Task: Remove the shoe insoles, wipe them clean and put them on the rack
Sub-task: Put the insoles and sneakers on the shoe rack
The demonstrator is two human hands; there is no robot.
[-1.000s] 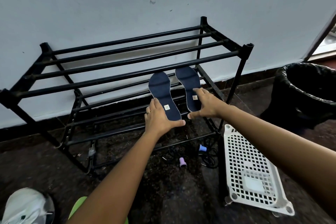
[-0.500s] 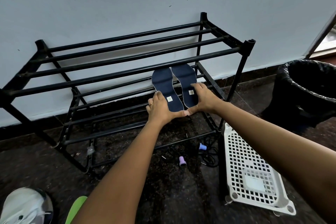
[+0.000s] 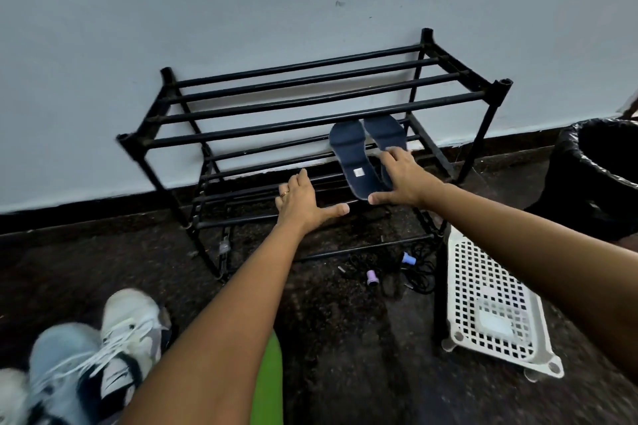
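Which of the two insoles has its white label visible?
The left insole, nearer the left hand; its label shows near the heel. The right hand covers the heel of the right insole.

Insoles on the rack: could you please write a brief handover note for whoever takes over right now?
Left hand: open, over the rack's middle shelf, touching neither insole.
Right hand: open, fingers flat on the right insole.
Left insole lies beside it across the middle bars.
Done: both insoles on the rack; wiping cannot be judged.
Left: take the right hand off.
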